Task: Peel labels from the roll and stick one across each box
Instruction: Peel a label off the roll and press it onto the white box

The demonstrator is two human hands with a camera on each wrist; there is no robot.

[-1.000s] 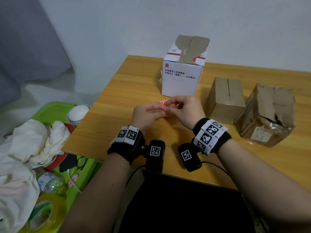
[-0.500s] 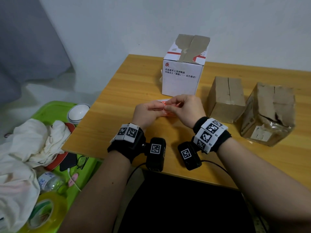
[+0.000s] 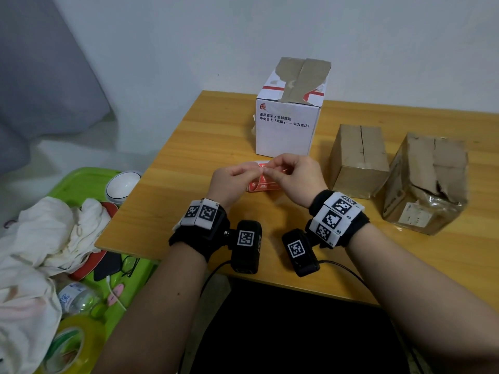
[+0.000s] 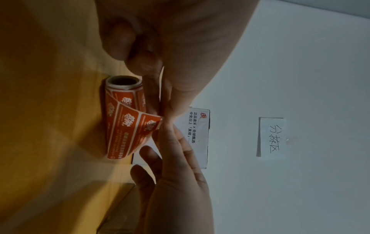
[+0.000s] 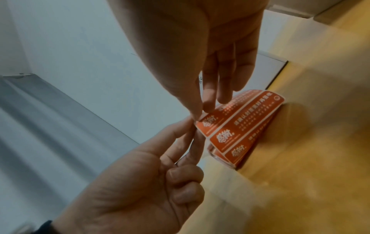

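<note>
A roll of red labels (image 4: 123,88) lies on the wooden table (image 3: 189,157), and its loose strip (image 5: 240,125) curls up toward me. My left hand (image 3: 255,172) pinches the strip's end corner (image 4: 158,120) between thumb and forefinger. Fingertip to fingertip with it, my right hand (image 3: 268,171) pinches the corner of the end label (image 5: 204,121). Three boxes stand behind the hands. They are a white box (image 3: 286,130) with torn brown tape on top, a plain brown box (image 3: 359,160) and a crumpled brown box (image 3: 426,184).
A green tray (image 3: 81,182) left of the table holds white cloth (image 3: 40,238), a white bowl (image 3: 122,184), a bottle and a yellow tape roll (image 3: 67,344). A handwritten paper note (image 4: 272,137) hangs on the wall. The table's front edge is just below my wrists.
Both hands stayed together over the roll. The fingers shifted on the strip's end, and more of the red strip now shows beneath them.
</note>
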